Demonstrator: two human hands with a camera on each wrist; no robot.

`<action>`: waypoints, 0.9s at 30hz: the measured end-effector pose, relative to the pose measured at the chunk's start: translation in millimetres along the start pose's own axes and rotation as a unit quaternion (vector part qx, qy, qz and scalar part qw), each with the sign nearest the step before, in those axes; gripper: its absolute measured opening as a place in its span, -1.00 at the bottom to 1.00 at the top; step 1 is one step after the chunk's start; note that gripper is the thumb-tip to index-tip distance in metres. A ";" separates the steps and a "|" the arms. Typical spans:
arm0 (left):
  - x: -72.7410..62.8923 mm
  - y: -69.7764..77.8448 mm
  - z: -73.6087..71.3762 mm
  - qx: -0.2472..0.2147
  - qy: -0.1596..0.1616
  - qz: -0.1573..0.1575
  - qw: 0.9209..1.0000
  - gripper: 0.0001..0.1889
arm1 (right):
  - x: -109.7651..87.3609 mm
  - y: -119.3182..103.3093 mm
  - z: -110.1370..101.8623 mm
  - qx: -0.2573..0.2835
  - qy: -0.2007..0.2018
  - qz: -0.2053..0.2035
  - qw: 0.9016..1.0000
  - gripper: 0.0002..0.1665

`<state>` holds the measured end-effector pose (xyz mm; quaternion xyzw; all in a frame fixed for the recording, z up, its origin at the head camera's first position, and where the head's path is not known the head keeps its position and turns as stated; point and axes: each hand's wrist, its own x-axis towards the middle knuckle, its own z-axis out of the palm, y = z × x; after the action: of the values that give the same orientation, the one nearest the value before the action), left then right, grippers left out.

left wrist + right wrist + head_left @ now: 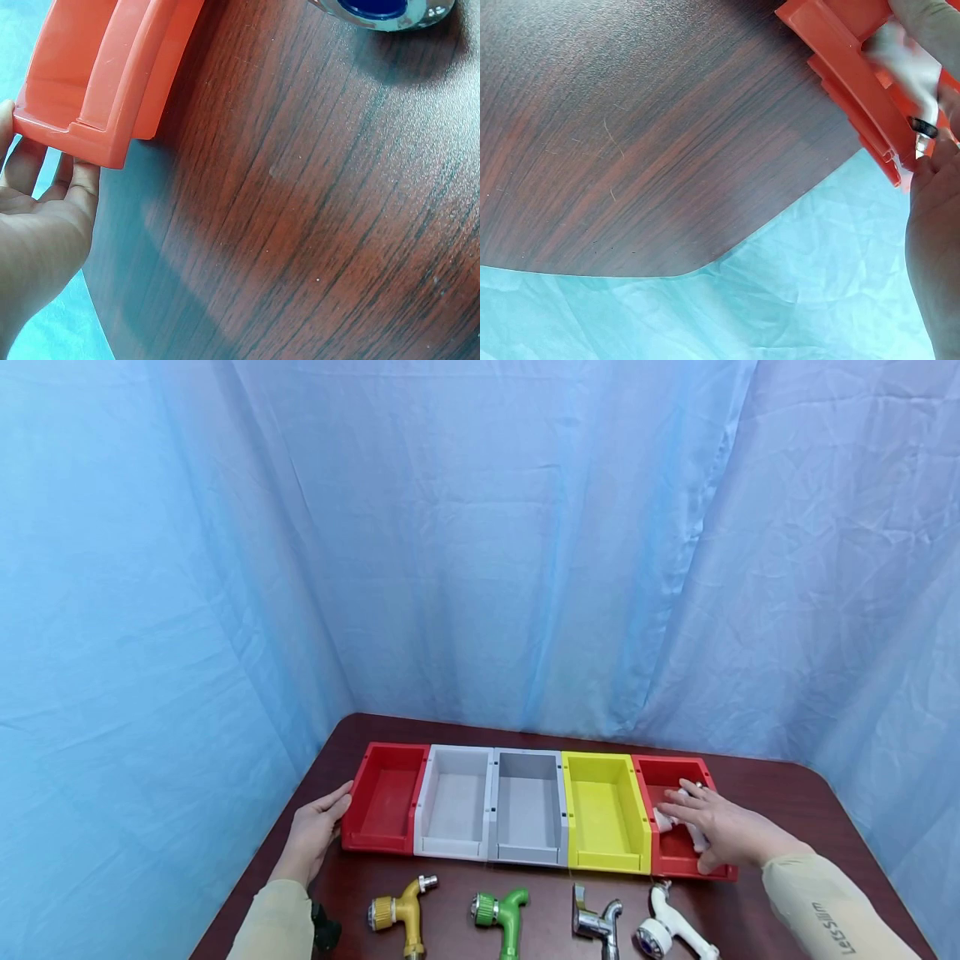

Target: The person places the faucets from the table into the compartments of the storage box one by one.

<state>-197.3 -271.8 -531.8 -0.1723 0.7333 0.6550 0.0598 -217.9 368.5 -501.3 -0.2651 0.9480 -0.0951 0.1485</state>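
A row of joined bins stands on the table, with a red bin at each end. My left hand (pixel 309 833) is at the outer side of the left red bin (pixel 386 802); in the left wrist view its fingertips touch the bin's end wall. Over the right red bin (pixel 731 872), my right hand (pixel 723 827) reaches in and holds a white faucet (pixel 911 71), partly hidden under the fingers and blurred in the right wrist view. Another white faucet (pixel 671 922) lies on the table in front of that bin.
Between the red bins sit a white bin (pixel 453 793), a grey bin (pixel 528 802) and a yellow bin (pixel 603 810). Along the front lie a yellow faucet (pixel 405 914), a green faucet (pixel 510 918) and a chrome faucet (pixel 596 924). Blue curtains (pixel 480 543) surround the table (pixel 787 810).
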 end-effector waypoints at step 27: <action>0.1 -0.3 -0.4 -0.001 -0.004 -0.001 1.000 -0.44 | -11.0 4.3 7.1 -0.059 0.054 -0.030 0.996 0.08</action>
<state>-197.2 -272.2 -532.1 -0.1704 0.7323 0.6563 0.0638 -208.6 377.3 -506.6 -0.2958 0.9503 -0.0572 0.0785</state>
